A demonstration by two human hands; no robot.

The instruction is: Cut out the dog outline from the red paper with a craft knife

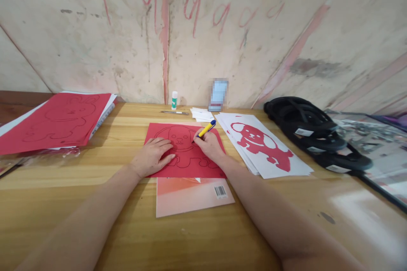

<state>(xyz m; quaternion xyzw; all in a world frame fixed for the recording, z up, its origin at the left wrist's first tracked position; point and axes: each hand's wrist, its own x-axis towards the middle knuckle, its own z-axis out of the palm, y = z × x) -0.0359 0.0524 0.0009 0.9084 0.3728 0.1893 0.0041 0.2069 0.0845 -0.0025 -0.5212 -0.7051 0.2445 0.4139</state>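
1. The yellow cutter (206, 129) in the right hand (208, 146) could slip off the drawn dog line and tear the red sheet (187, 165) if the sheet shifts.
2. The left hand (152, 154) lies flat and open on the sheet, pinning it.
3. Right fingers are closed round the cutter, its tip touching the sheet mid-surface, over a booklet (190, 197) by the near edge.
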